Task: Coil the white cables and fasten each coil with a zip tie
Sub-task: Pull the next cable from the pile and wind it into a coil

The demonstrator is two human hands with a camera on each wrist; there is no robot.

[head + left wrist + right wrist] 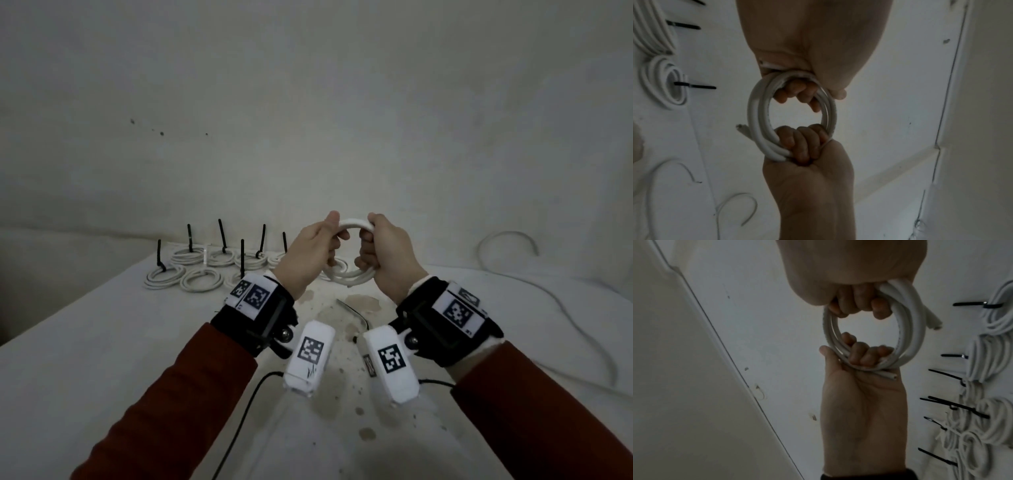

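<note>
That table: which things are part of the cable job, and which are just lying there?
Part of the job:
- cable coil, gripped by left hand and right hand
- loose zip tie
- tied coils
- uncoiled cable

Just there:
- black cord
- stains

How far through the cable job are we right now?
Done: several tied coils with black zip ties sit at the table's back left. In hand: the left hand and right hand grip an untied coil. Left: a loose zip tie below for it, then the uncoiled cable at right.
</note>
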